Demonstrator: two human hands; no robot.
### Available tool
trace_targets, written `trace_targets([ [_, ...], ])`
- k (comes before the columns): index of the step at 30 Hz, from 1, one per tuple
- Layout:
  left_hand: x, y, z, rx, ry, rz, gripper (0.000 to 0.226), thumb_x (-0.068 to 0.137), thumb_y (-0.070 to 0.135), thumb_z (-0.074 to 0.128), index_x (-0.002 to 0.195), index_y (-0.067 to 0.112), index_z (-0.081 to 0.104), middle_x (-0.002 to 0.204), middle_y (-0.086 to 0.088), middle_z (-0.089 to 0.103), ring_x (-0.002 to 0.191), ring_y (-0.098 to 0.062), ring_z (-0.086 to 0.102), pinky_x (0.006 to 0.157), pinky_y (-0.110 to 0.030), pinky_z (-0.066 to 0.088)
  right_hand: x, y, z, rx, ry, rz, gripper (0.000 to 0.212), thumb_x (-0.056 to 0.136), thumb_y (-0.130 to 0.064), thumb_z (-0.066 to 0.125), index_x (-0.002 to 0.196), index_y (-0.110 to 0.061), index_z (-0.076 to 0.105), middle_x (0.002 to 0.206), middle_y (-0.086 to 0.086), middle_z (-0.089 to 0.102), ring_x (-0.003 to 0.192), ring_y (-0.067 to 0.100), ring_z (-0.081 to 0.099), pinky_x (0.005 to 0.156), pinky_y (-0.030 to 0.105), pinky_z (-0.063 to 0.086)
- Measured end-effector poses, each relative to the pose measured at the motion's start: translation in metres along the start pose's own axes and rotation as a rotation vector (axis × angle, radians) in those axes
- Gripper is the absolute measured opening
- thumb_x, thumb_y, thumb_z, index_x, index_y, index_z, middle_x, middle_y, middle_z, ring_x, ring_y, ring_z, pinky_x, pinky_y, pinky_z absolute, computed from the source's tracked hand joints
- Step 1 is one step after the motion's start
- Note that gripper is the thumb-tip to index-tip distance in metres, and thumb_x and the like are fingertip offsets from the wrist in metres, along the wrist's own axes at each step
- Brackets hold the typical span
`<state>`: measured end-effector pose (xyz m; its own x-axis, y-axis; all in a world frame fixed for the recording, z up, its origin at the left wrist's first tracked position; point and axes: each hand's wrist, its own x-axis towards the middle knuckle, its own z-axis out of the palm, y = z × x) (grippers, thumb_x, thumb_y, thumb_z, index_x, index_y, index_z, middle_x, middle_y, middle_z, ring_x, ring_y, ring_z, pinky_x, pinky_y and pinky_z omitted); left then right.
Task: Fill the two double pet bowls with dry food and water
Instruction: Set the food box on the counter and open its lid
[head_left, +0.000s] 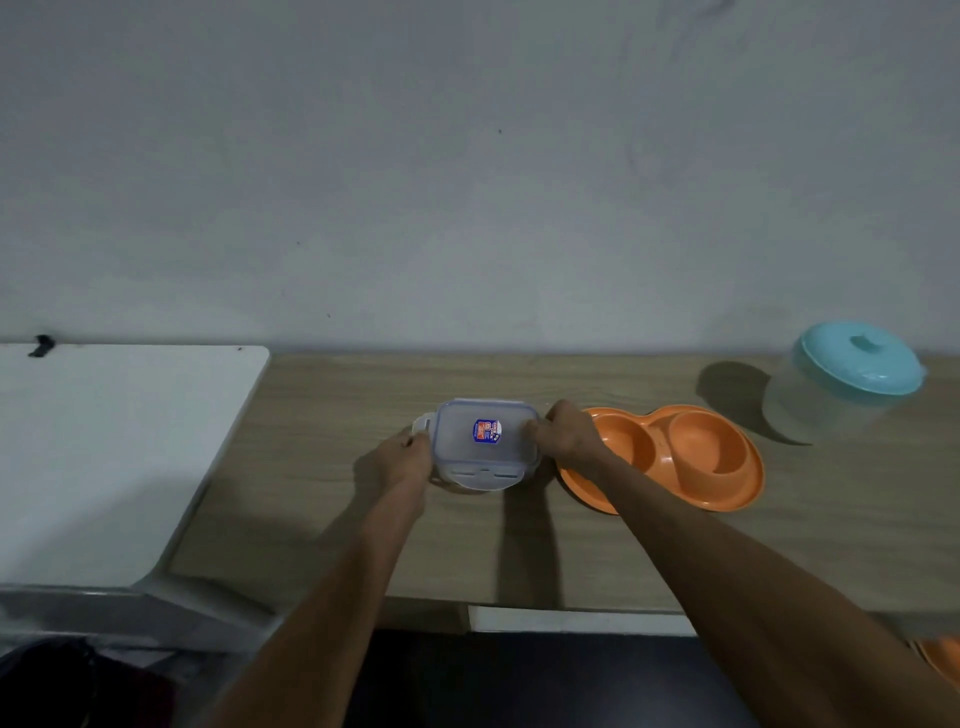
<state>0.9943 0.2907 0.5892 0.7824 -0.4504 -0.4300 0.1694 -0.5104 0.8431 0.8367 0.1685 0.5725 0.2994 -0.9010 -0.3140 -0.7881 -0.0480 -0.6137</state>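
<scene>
Nearest, low and far to the right of the container at the picture's edge, a sliver of an orange rimmed object (943, 660) is seen. It may be the second bowl, but that cannot be told.

The clear square plastic container with a blue-sealed clip-on lid (485, 441) is held on the pale wood-grain worktop (322, 415) between both hands. The left hand (402, 462) is curled round its left side, at a flap that stands out from the lid. The right hand (566, 436) is pinched on its right edge. The lid is not yet off, and the contents cannot be made out.

The step is judged to be the unclipping. It is best done with the body pressed down by one hand while each flap is lifted outward in turn. The lid should be raised only once every flap is free, so that nothing is jerked out.

Just right of the container, partly hidden by the right wrist, the orange plastic double pet bowl (748, 488) lies with both wells empty. Farther right and behind, well apart, a translucent round tub with a turquoise knobbed lid (857, 369) stands closed. Left of the container, a white flat-topped surface (114, 441) adjoins the worktop.
</scene>
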Motion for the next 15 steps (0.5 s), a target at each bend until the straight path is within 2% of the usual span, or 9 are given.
trace_targets([
  [2, -0.005, 0.003, 0.003, 0.055, 0.052, 0.051, 0.023, 0.097, 0.022, 0.055, 0.084, 0.006, 0.065, 0.077, -0.008, 0.059, 0.068, -0.023, 0.052, 0.046, -0.025, 0.033, -0.002, -0.003, -0.002, 0.042, -0.017, 0.006, 0.028, 0.088, -0.024, 0.056, 0.073, -0.001, 0.062, 0.068, 0.013, 0.059, 0.069, 0.031, 0.057, 0.055, 0.031, 0.041],
  [4, -0.005, 0.004, 0.008, 0.046, 0.102, 0.083, 0.025, 0.095, 0.018, 0.056, 0.073, 0.007, 0.059, 0.069, -0.006, 0.054, 0.066, -0.024, 0.049, 0.050, -0.029, 0.030, -0.003, -0.007, -0.007, 0.088, -0.035, 0.011, 0.026, 0.087, -0.018, 0.057, 0.079, 0.005, 0.067, 0.070, 0.016, 0.061, 0.068, 0.030, 0.058, 0.058, 0.035, 0.045],
  [7, -0.001, 0.017, 0.013, 0.033, 0.157, 0.119, 0.019, 0.093, 0.022, 0.060, 0.083, 0.007, 0.066, 0.076, -0.006, 0.059, 0.073, -0.023, 0.052, 0.062, -0.027, 0.033, 0.004, -0.013, -0.020, 0.232, -0.005, 0.029, 0.016, 0.086, -0.015, 0.062, 0.075, -0.004, 0.063, 0.071, 0.014, 0.061, 0.063, 0.026, 0.057, 0.054, 0.034, 0.044],
  [11, 0.029, 0.046, 0.028, -0.062, 0.095, 0.209, 0.019, 0.087, 0.019, 0.065, 0.072, 0.008, 0.063, 0.071, -0.009, 0.062, 0.068, -0.021, 0.055, 0.064, -0.031, 0.045, 0.028, -0.024, -0.038, 0.405, 0.079, 0.044, 0.019, 0.084, -0.009, 0.064, 0.067, -0.009, 0.057, 0.069, 0.014, 0.057, 0.057, 0.024, 0.053, 0.052, 0.032, 0.044],
  [13, 0.050, 0.058, 0.038, -0.050, 0.093, 0.229, 0.016, 0.084, 0.018, 0.067, 0.071, 0.010, 0.063, 0.071, -0.011, 0.065, 0.066, -0.022, 0.059, 0.069, -0.036, 0.054, 0.044, -0.032, -0.042, 0.447, 0.136, 0.049, 0.013, 0.084, -0.005, 0.062, 0.073, -0.008, 0.057, 0.071, 0.014, 0.055, 0.051, 0.022, 0.050, 0.051, 0.032, 0.045],
  [14, 0.060, 0.064, 0.042, -0.037, 0.090, 0.221, 0.013, 0.082, 0.019, 0.069, 0.074, 0.012, 0.062, 0.076, -0.012, 0.069, 0.069, -0.024, 0.064, 0.074, -0.038, 0.057, 0.052, -0.035, -0.043, 0.454, 0.166, 0.054, 0.006, 0.084, -0.004, 0.062, 0.081, -0.008, 0.058, 0.074, 0.014, 0.055, 0.049, 0.021, 0.051, 0.052, 0.034, 0.048],
  [15, 0.071, 0.066, 0.047, -0.023, 0.076, 0.211, 0.010, 0.081, 0.019, 0.070, 0.079, 0.014, 0.061, 0.085, -0.013, 0.072, 0.076, -0.027, 0.069, 0.077, -0.039, 0.059, 0.061, -0.036, -0.042, 0.454, 0.187, 0.063, 0.008, 0.085, -0.005, 0.062, 0.092, -0.008, 0.059, 0.080, 0.014, 0.057, 0.049, 0.021, 0.053, 0.056, 0.036, 0.052],
])
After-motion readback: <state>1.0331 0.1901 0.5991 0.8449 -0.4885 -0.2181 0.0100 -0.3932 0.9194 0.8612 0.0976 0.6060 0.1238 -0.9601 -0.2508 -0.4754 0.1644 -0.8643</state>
